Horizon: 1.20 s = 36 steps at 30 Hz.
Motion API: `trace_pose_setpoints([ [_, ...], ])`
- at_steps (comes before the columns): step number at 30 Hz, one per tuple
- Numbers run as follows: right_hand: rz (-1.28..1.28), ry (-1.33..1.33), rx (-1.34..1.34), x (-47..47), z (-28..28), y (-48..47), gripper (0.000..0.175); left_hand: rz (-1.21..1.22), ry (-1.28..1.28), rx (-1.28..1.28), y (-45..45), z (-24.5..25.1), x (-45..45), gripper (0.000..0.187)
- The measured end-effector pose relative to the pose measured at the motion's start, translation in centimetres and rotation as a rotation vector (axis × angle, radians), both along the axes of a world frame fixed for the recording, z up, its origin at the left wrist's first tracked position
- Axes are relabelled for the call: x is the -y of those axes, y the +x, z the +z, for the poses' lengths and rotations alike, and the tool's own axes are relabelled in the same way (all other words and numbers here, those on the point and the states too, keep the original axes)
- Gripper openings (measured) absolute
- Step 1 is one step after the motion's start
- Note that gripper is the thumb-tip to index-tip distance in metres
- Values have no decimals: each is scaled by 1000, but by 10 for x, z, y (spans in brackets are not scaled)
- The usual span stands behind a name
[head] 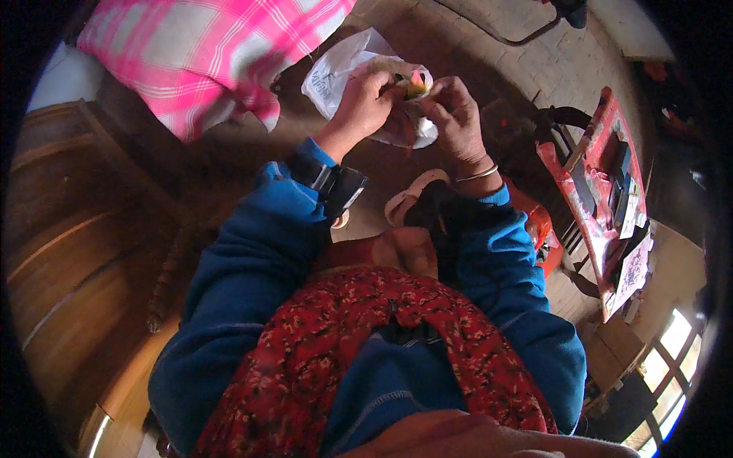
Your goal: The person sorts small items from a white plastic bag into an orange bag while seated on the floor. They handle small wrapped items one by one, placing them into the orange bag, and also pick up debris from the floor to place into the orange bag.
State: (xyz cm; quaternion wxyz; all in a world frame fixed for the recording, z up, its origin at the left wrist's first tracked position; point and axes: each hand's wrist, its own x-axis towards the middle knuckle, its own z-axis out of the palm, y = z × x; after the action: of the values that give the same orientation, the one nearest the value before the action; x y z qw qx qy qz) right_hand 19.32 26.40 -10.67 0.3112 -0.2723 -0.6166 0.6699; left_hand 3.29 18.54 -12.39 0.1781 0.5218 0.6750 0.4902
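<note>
Both hands meet over a white translucent plastic bag (326, 77) that bears dark printing. Between them is a small pink, yellow and green piece (418, 83), which looks like an artificial flower or bud. My left hand (366, 106) pinches it from the left with bent fingers. On the other side, the thumb and forefinger of my right hand (458, 117) grip its right edge. Some pale and brownish material lies in the bag's mouth under the hands, and its kind is unclear. Fingers partly hide the small piece.
Pink and white checked cloth (217, 57) hangs at the upper left. Wooden furniture (74, 229) with curved-looking edges fills the left side. To the right stands a small table with a red patterned cover (601, 189) bearing several flat items. A red bag (535, 223) sits below my right forearm.
</note>
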Motion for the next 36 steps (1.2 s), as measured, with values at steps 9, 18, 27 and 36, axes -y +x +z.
trace_pose_setpoints([
  [9, 94, 448, 203, 11, 11, -9, 15, -121, -89, 63, -6, -10, 3, 15],
  [18, 90, 786, 321, 5, 23, -1, 14, -239, 180, -58, 11, 5, 2, 22],
  [27, -96, 567, 239, 9, 26, 3, 19, -114, -57, 78, 12, 7, -1, 14],
  [36, -43, 1120, 353, 10, 32, -4, 21, -193, 219, -49, 16, 8, 1, 28],
])
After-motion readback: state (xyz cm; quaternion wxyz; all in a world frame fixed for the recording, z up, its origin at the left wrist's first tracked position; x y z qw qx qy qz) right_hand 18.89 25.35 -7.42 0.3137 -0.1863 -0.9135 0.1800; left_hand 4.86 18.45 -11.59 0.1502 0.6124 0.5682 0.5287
